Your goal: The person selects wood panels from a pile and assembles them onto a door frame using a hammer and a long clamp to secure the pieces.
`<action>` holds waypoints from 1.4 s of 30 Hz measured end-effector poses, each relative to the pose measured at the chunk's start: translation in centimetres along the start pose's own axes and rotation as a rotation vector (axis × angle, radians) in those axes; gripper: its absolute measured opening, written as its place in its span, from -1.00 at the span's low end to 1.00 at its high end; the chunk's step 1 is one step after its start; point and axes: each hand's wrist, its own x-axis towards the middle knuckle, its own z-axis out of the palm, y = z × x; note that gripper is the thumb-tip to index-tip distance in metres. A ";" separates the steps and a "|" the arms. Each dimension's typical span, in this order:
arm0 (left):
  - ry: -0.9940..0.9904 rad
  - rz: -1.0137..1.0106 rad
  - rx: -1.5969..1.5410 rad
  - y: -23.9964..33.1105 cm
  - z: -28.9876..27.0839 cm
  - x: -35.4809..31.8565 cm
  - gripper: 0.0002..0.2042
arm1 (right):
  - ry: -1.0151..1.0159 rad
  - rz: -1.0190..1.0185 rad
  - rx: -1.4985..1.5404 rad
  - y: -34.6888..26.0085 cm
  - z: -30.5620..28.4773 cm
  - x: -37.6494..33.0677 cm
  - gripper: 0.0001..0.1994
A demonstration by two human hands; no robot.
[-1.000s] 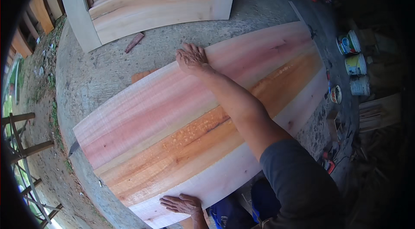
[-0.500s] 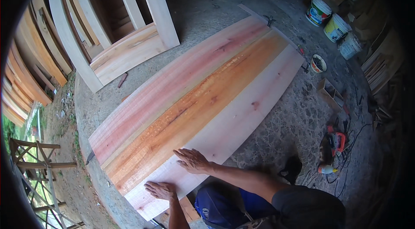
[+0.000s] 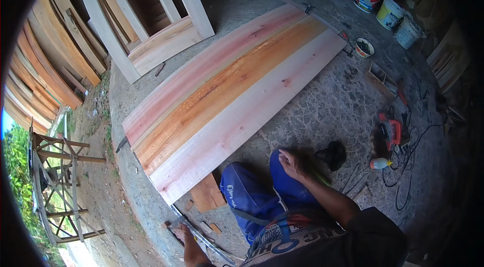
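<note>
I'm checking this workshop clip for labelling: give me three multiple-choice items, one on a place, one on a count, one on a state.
1. Where does the wood panel lie?
A on the stone floor
B on a bench
C against a wall

2. How many paint buckets stand at upper right?
A one
B three
C five

3. What is the right hand doing?
A pressing the panel
B gripping a saw
C resting on the blue-clad knee

Answers: 1 A, it lies flat on paving; 2 B, three stand together; 3 C, it is off the panel.

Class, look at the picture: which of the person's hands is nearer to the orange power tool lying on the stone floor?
Right. The right hand rests on the blue-clad knee, with the orange power tool farther right on the floor. The left hand is far across, on a metal bar at the lower left.
</note>
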 end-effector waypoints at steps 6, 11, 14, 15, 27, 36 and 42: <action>-0.255 0.183 -0.760 -7.7 4.3 2.9 -0.48 | 0.084 -0.049 -0.023 -0.6 3.9 2.9 -0.73; -0.065 0.039 -0.378 -5.7 3.2 0.0 -0.39 | 0.083 -0.061 -0.098 0.1 4.1 2.9 -0.75; -0.172 -0.025 -0.237 -3.2 2.3 -2.5 -0.42 | 0.127 -0.071 -0.122 2.3 3.4 2.7 -0.76; -0.151 -0.016 -0.156 -3.2 1.9 -2.0 -0.42 | 0.128 -0.081 -0.107 1.9 3.8 2.9 -0.76; -0.053 0.211 -0.428 -12.9 -6.0 7.4 -0.53 | -0.009 -0.012 -0.193 -0.7 3.1 3.3 -0.72; -0.070 0.218 -0.840 -5.9 -12.8 -1.6 -0.57 | 0.085 -0.095 -0.088 -0.9 3.4 3.5 -0.80; -0.223 0.267 -0.828 -0.9 -16.9 -7.7 -0.65 | -0.065 -0.097 -0.050 -3.5 4.0 2.9 -0.79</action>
